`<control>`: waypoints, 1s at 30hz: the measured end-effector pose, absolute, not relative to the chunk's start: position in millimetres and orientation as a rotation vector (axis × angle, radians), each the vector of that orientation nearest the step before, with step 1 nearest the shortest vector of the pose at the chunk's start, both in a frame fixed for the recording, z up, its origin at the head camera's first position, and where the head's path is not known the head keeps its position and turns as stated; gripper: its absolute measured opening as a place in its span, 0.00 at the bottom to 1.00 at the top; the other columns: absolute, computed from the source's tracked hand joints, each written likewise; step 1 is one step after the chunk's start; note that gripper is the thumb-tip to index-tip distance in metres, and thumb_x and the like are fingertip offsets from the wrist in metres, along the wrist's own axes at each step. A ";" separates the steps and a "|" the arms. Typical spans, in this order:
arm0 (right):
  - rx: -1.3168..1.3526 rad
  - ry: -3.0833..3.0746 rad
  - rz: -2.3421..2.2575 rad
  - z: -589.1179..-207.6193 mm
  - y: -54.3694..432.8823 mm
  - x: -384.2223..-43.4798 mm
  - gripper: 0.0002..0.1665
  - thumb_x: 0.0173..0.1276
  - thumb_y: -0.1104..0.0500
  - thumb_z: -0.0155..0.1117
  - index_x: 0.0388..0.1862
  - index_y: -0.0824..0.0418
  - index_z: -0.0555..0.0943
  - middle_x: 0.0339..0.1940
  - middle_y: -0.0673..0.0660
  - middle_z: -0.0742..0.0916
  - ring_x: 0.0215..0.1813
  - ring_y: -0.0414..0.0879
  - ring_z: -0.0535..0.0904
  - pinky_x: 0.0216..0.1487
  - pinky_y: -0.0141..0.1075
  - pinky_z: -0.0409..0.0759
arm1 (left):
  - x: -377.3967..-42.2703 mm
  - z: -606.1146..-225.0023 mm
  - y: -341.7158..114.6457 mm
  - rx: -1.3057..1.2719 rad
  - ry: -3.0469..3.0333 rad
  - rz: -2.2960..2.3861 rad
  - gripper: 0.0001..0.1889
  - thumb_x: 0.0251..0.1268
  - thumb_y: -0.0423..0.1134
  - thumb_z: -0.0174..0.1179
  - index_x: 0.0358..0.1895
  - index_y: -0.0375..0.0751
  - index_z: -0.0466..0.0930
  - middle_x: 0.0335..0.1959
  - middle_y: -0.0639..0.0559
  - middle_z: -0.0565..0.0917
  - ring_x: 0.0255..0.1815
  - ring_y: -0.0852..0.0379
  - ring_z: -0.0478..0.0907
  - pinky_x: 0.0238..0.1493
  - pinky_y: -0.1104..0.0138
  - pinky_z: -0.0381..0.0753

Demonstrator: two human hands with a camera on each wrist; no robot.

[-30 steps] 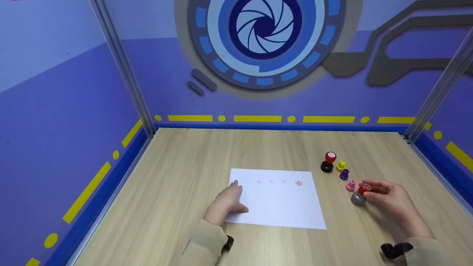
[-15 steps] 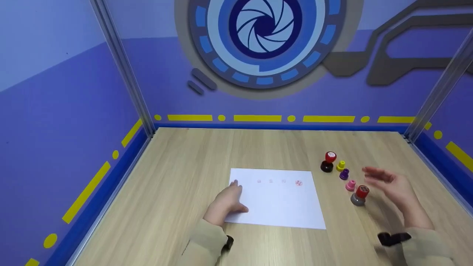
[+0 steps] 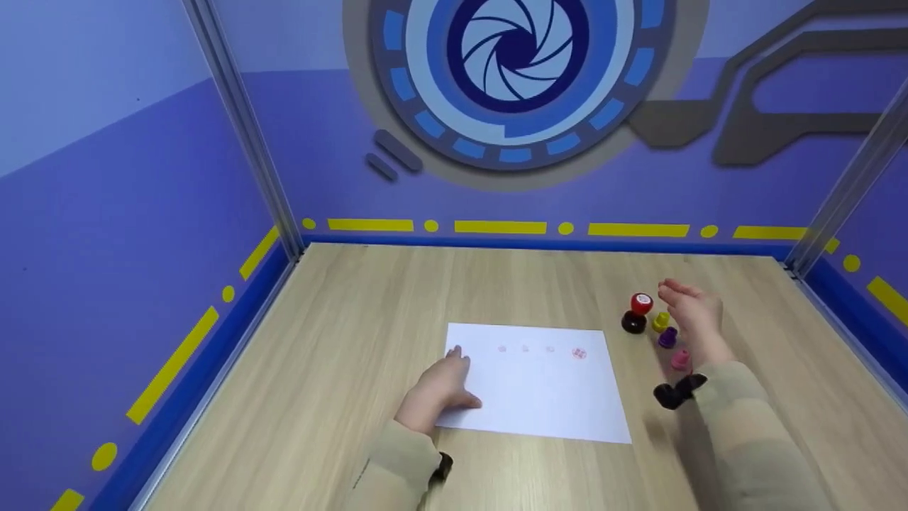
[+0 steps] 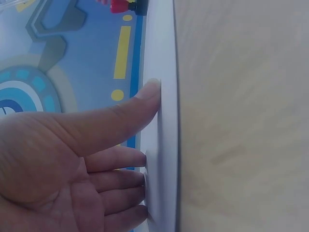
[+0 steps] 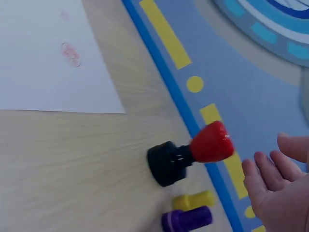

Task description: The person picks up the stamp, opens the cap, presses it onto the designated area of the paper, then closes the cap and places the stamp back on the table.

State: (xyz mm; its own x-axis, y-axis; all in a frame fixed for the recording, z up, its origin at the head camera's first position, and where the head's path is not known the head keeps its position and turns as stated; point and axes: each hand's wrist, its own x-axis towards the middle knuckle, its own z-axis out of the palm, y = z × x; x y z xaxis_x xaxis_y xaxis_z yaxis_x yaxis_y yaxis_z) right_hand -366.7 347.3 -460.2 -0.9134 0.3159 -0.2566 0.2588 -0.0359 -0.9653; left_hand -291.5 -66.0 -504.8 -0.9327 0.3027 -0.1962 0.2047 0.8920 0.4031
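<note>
My left hand [image 3: 440, 387] rests on the left part of a white sheet of paper [image 3: 543, 394], fingers extended and thumb spread; the left wrist view shows the thumb [image 4: 120, 113] and fingertips touching the sheet. Across its upper part runs a row of faint stamped marks, with a larger red round mark [image 3: 579, 353] at the right. My right hand [image 3: 695, 319] hovers, holding nothing, just right of a black stamp with a red knob [image 3: 642, 304]. In the right wrist view its relaxed fingers [image 5: 260, 171] are apart from the red knob [image 5: 211, 143].
Small yellow [image 3: 661, 321], purple [image 3: 667, 337] and pink [image 3: 680, 360] stamps stand in a slanting row below the right hand. My right forearm hides the grey-based red stamp. Purple-blue panels [image 3: 284, 163] enclose the wooden table [image 3: 355, 305] at the back and sides.
My right hand let go of the grey-based red stamp, leaving it standing, then moved away and up-left to the black stamp with the red knob. The left hand stayed on the paper.
</note>
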 end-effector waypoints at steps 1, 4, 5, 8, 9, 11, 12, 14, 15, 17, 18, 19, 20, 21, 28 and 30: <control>-0.665 -2.196 2.086 -462.8 344.6 -368.8 0.36 0.78 0.51 0.62 0.80 0.58 0.65 0.81 0.53 0.70 0.84 0.51 0.61 0.85 0.41 0.58 | -291.3 -504.4 -66.0 0.383 2.804 0.559 0.44 0.57 0.42 0.78 0.74 0.28 0.67 0.80 0.30 0.60 0.82 0.38 0.58 0.83 0.52 0.60; -0.682 -2.337 1.950 -469.8 337.3 -371.1 0.39 0.75 0.49 0.65 0.80 0.57 0.66 0.81 0.56 0.70 0.85 0.54 0.58 0.87 0.48 0.54 | -290.8 -503.9 -65.9 0.380 2.805 0.552 0.44 0.57 0.42 0.78 0.74 0.28 0.67 0.80 0.31 0.61 0.82 0.38 0.59 0.83 0.52 0.61; -0.675 -2.369 1.918 -471.9 334.8 -371.4 0.39 0.74 0.49 0.66 0.80 0.57 0.66 0.81 0.58 0.70 0.84 0.55 0.58 0.86 0.50 0.54 | -290.9 -503.8 -65.7 0.378 2.806 0.545 0.44 0.57 0.43 0.78 0.74 0.28 0.67 0.80 0.31 0.61 0.82 0.39 0.59 0.83 0.52 0.61; -0.643 -2.429 1.828 -477.8 327.9 -372.7 0.40 0.71 0.52 0.70 0.79 0.59 0.68 0.79 0.63 0.73 0.81 0.56 0.64 0.83 0.50 0.62 | -291.6 -504.1 -65.2 0.371 2.809 0.523 0.45 0.56 0.44 0.78 0.74 0.28 0.67 0.80 0.31 0.61 0.82 0.39 0.59 0.83 0.52 0.61; -0.632 -2.439 1.799 -479.6 326.1 -373.4 0.40 0.71 0.54 0.70 0.78 0.60 0.68 0.78 0.64 0.74 0.79 0.57 0.66 0.81 0.48 0.65 | -291.9 -504.0 -64.9 0.371 2.811 0.515 0.45 0.56 0.44 0.78 0.74 0.28 0.67 0.80 0.31 0.61 0.82 0.39 0.59 0.83 0.52 0.61; -0.627 -2.447 1.760 -482.5 323.0 -374.4 0.39 0.70 0.59 0.70 0.78 0.62 0.69 0.77 0.67 0.73 0.76 0.57 0.69 0.77 0.46 0.71 | -292.8 -504.2 -64.6 0.371 2.812 0.504 0.45 0.56 0.45 0.78 0.74 0.29 0.67 0.80 0.31 0.61 0.82 0.39 0.60 0.83 0.52 0.62; -0.627 -2.441 1.752 -483.9 321.8 -375.1 0.39 0.70 0.61 0.70 0.78 0.62 0.69 0.77 0.67 0.73 0.76 0.57 0.70 0.76 0.45 0.73 | -293.3 -504.7 -64.6 0.369 2.812 0.502 0.45 0.56 0.45 0.79 0.74 0.29 0.67 0.80 0.31 0.61 0.82 0.39 0.60 0.83 0.52 0.62; -0.630 -2.429 1.750 -485.9 320.4 -376.0 0.39 0.69 0.64 0.70 0.78 0.63 0.68 0.78 0.68 0.72 0.76 0.58 0.69 0.77 0.45 0.72 | -293.9 -505.0 -64.7 0.359 2.808 0.509 0.45 0.56 0.45 0.79 0.74 0.29 0.67 0.80 0.32 0.61 0.82 0.39 0.59 0.83 0.52 0.61; -0.632 -2.423 1.755 -486.8 320.1 -376.5 0.40 0.69 0.65 0.70 0.78 0.63 0.68 0.78 0.68 0.71 0.77 0.58 0.68 0.79 0.46 0.71 | -293.9 -505.1 -64.8 0.356 2.807 0.513 0.45 0.56 0.45 0.79 0.74 0.29 0.67 0.80 0.32 0.61 0.82 0.38 0.60 0.83 0.52 0.61; -0.618 -2.418 1.740 -488.7 320.2 -376.7 0.40 0.68 0.66 0.70 0.77 0.65 0.68 0.77 0.70 0.72 0.78 0.60 0.67 0.80 0.49 0.69 | -293.9 -505.6 -64.8 0.348 2.801 0.526 0.45 0.56 0.44 0.79 0.74 0.30 0.67 0.81 0.32 0.61 0.82 0.39 0.59 0.83 0.52 0.61; -0.611 -2.418 1.730 -489.8 320.3 -376.7 0.40 0.68 0.66 0.70 0.77 0.66 0.68 0.77 0.70 0.72 0.78 0.61 0.67 0.80 0.49 0.68 | -293.6 -505.7 -64.7 0.346 2.797 0.531 0.45 0.56 0.44 0.78 0.75 0.30 0.67 0.81 0.32 0.60 0.83 0.39 0.59 0.83 0.52 0.60; -0.607 -2.426 1.713 -490.6 320.5 -376.5 0.39 0.68 0.66 0.71 0.77 0.66 0.68 0.76 0.71 0.73 0.78 0.61 0.68 0.80 0.50 0.68 | -293.3 -505.7 -64.8 0.346 2.795 0.533 0.45 0.56 0.44 0.78 0.75 0.30 0.67 0.81 0.32 0.60 0.83 0.39 0.58 0.83 0.52 0.60; -0.600 -2.433 1.695 -491.4 320.9 -376.1 0.39 0.68 0.65 0.71 0.76 0.67 0.69 0.75 0.71 0.74 0.77 0.61 0.68 0.80 0.50 0.68 | -293.2 -505.8 -64.8 0.348 2.794 0.533 0.45 0.56 0.44 0.78 0.75 0.30 0.67 0.81 0.32 0.60 0.83 0.39 0.58 0.83 0.52 0.60; -0.598 -2.442 1.678 -492.4 321.5 -375.9 0.38 0.68 0.64 0.71 0.76 0.67 0.70 0.75 0.71 0.75 0.77 0.61 0.69 0.79 0.49 0.69 | -293.2 -505.9 -64.9 0.350 2.795 0.534 0.45 0.56 0.44 0.78 0.75 0.30 0.67 0.81 0.32 0.60 0.83 0.39 0.58 0.83 0.52 0.60; -0.577 -2.456 1.682 -480.8 321.4 -367.5 0.40 0.70 0.50 0.72 0.77 0.57 0.71 0.74 0.62 0.78 0.73 0.53 0.73 0.59 0.29 0.79 | -293.5 -506.2 -64.8 0.362 2.803 0.536 0.44 0.57 0.44 0.78 0.74 0.29 0.67 0.81 0.32 0.60 0.83 0.39 0.59 0.83 0.52 0.60; -0.532 -2.461 1.684 -470.6 318.8 -362.2 0.43 0.69 0.45 0.72 0.78 0.56 0.70 0.74 0.61 0.78 0.75 0.53 0.72 0.64 0.34 0.76 | -293.6 -506.3 -65.0 0.366 2.808 0.537 0.44 0.57 0.43 0.78 0.74 0.29 0.68 0.80 0.31 0.61 0.82 0.39 0.59 0.83 0.52 0.60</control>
